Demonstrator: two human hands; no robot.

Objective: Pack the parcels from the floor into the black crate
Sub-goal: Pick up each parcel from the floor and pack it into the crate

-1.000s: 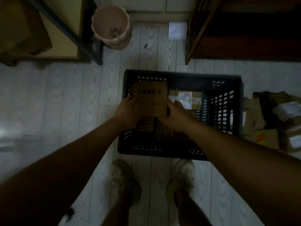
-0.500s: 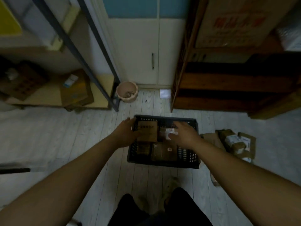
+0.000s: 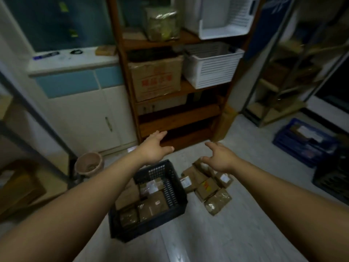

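Note:
The black crate [image 3: 173, 193] stands on the pale floor at the lower middle, with several brown parcels [image 3: 151, 203] lying inside it. To its right a heap of brown parcels [image 3: 207, 188] lies on the floor. My left hand [image 3: 154, 148] hovers high above the crate's far end, fingers spread and empty. My right hand [image 3: 220, 157] is raised above the heap on the floor, fingers relaxed and holding nothing. Both forearms stretch forward from the bottom corners.
A wooden shelf unit [image 3: 177, 114] with a cardboard box and white baskets stands straight ahead. A pink bucket [image 3: 88, 164] sits left of the crate by a metal rack leg. At the right are a blue crate [image 3: 302, 143] and a dark crate [image 3: 332, 178].
Both hands have let go of the brown parcel, which now lies in the crate, and have risen. The view has lifted and swung right, and the crate looks much farther below.

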